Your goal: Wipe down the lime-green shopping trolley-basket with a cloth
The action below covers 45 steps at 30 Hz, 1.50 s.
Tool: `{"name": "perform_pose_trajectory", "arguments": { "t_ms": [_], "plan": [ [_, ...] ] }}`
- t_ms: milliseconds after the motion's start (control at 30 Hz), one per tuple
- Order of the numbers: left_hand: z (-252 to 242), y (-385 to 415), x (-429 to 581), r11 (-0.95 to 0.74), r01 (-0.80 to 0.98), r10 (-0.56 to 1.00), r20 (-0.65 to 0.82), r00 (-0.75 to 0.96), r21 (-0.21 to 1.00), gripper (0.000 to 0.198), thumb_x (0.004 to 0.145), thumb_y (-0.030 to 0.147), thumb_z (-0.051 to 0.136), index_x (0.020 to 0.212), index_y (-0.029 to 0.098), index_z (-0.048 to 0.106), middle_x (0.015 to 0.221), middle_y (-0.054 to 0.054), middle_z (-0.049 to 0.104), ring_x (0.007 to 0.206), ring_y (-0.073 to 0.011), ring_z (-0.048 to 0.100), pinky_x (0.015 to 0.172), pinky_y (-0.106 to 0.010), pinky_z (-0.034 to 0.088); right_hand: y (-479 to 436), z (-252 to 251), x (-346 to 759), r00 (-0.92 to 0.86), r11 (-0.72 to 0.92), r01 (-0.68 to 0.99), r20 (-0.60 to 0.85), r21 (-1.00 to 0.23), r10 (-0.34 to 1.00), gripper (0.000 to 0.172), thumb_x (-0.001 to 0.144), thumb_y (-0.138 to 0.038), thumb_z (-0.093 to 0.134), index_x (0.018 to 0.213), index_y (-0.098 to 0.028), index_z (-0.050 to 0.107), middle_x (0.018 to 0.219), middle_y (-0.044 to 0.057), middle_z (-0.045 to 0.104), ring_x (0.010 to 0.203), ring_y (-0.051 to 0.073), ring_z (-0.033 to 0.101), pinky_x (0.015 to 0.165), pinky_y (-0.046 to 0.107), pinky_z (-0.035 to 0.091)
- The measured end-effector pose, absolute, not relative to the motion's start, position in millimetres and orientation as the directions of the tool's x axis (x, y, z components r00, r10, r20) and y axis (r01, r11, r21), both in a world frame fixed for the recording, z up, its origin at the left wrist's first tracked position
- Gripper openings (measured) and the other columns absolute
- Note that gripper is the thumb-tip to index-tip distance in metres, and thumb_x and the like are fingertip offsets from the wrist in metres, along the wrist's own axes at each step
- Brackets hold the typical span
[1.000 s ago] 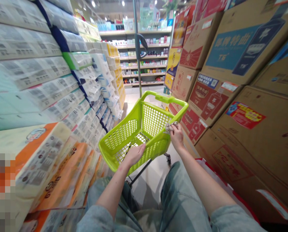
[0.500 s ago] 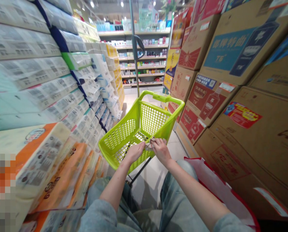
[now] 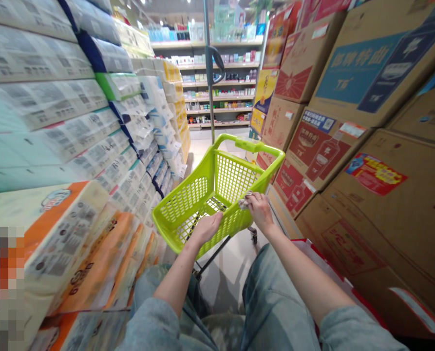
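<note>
A lime-green shopping cart basket (image 3: 188,187) with lattice walls stands tilted in front of my knees, on a dark metal frame with castors. My left hand (image 3: 207,229) is closed on its near rim, the fingertips partly hidden. Farther right along the same rim, my right hand (image 3: 260,210) pinches a crumpled, greyish cleaning cloth (image 3: 245,201) against the plastic. Only a bit of the cloth shows beyond the fingers. Nothing lies on the visible part of the basket's floor.
Stacked tissue packs (image 3: 74,105) line the left side, orange packs (image 3: 82,263) nearest. Cardboard cartons (image 3: 378,180) rise on the right, with a red-edged bag (image 3: 349,280) below. A grey pole (image 3: 210,105) stands beyond the basket. Stocked shelves (image 3: 220,85) close the far end.
My right hand has slid along the rim to the right and away with the cloth, parting from my left hand. My left hand stays on the rim. The view has shifted slightly.
</note>
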<state>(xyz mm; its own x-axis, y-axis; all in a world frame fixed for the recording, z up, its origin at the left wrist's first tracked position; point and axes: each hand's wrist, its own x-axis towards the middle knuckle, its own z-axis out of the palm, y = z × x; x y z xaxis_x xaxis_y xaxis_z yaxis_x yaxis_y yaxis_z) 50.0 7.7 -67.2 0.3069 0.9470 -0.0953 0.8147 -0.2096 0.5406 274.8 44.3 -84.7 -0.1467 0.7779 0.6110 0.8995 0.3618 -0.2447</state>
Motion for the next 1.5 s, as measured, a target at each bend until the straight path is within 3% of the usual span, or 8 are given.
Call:
{"name": "perform_pose_trajectory", "arguments": {
  "t_ms": [300,533,833,1067,1200,1267,1367,1500],
  "plan": [
    [-65.9,5.9,49.8,-0.215,0.783,0.948,-0.066,0.310,0.584,0.060,0.094,0.048,0.010,0.111,0.021,0.060,0.117,-0.007,0.065,0.111,-0.0225,0.058,0.095,-0.033,0.041,20.9,-106.5,243.0,-0.254,0.558,0.737,0.610,-0.380,0.751,0.020,0.085,-0.017,0.048,0.100,-0.020,0.061,0.099,0.008,0.061,0.095,0.023,0.052,0.086,0.037,0.044],
    [-65.2,4.6,47.5,-0.190,0.709,0.951,-0.051,0.304,0.679,0.055,0.095,0.046,0.013,0.119,0.022,0.056,0.126,-0.003,0.060,0.116,-0.0199,0.054,0.101,-0.031,0.037,50.3,-66.7,284.2,0.193,0.344,0.711,0.641,-0.613,0.743,0.022,0.086,-0.029,0.045,0.092,-0.017,0.062,0.089,0.009,0.059,0.085,0.022,0.056,0.079,0.036,0.045],
    [-63.5,3.1,47.9,-0.108,0.663,0.971,-0.064,0.228,0.740,0.061,0.094,0.052,0.012,0.116,0.022,0.060,0.127,-0.002,0.059,0.118,-0.0185,0.053,0.103,-0.030,0.035,94.2,-37.9,304.2,0.079,0.240,0.862,0.585,-0.446,0.807,0.022,0.087,-0.026,0.044,0.087,-0.017,0.065,0.092,0.009,0.056,0.078,0.018,0.054,0.073,0.032,0.045],
    [-66.6,7.0,55.0,-0.098,0.641,0.973,-0.061,0.221,0.761,0.057,0.094,0.049,0.015,0.118,0.020,0.058,0.132,-0.003,0.055,0.123,-0.0179,0.049,0.104,-0.029,0.034,61.3,-49.9,253.1,-0.103,0.268,0.908,0.448,-0.322,0.888,0.012,0.084,-0.024,0.056,0.090,-0.019,0.065,0.092,0.008,0.058,0.084,0.019,0.056,0.073,0.027,0.043],
    [-67.1,5.7,49.1,-0.046,0.553,0.978,-0.075,0.195,0.832,0.064,0.095,0.045,0.004,0.127,0.014,0.050,0.128,-0.009,0.058,0.114,-0.0172,0.057,0.097,-0.030,0.041,51.1,-50.7,241.4,-0.148,0.299,0.903,0.430,-0.308,0.890,0.015,0.084,-0.023,0.056,0.097,-0.021,0.064,0.091,0.007,0.058,0.083,0.019,0.056,0.072,0.027,0.042],
    [-67.7,1.0,37.1,-0.034,0.601,0.982,-0.086,0.170,0.799,0.065,0.095,0.046,0.003,0.127,0.013,0.050,0.124,-0.011,0.060,0.110,-0.0184,0.059,0.093,-0.031,0.043,51.3,-49.8,242.6,-0.151,0.315,0.890,0.438,-0.329,0.886,0.019,0.084,-0.023,0.055,0.102,-0.022,0.063,0.088,0.006,0.058,0.080,0.018,0.056,0.070,0.026,0.042],
    [-71.1,-10.7,14.7,-0.005,0.804,0.983,-0.147,0.115,0.595,0.064,0.093,0.053,0.012,0.110,0.017,0.062,0.117,-0.011,0.065,0.111,-0.0227,0.058,0.094,-0.033,0.042,53.8,-50.4,245.2,-0.137,0.330,0.873,0.469,-0.358,0.873,0.024,0.084,-0.023,0.055,0.107,-0.023,0.062,0.086,0.005,0.057,0.077,0.017,0.055,0.069,0.026,0.041],
    [-76.5,-23.7,0.8,0.071,0.906,0.968,-0.248,0.039,0.418,0.077,0.091,0.054,0.002,0.092,0.013,0.068,0.103,-0.016,0.069,0.104,-0.0266,0.062,0.088,-0.036,0.044,51.1,-59.2,239.7,-0.100,0.332,0.846,0.487,-0.417,0.868,0.014,0.084,-0.021,0.054,0.095,-0.021,0.063,0.085,0.004,0.055,0.078,0.017,0.054,0.069,0.026,0.042]
  ]
}}
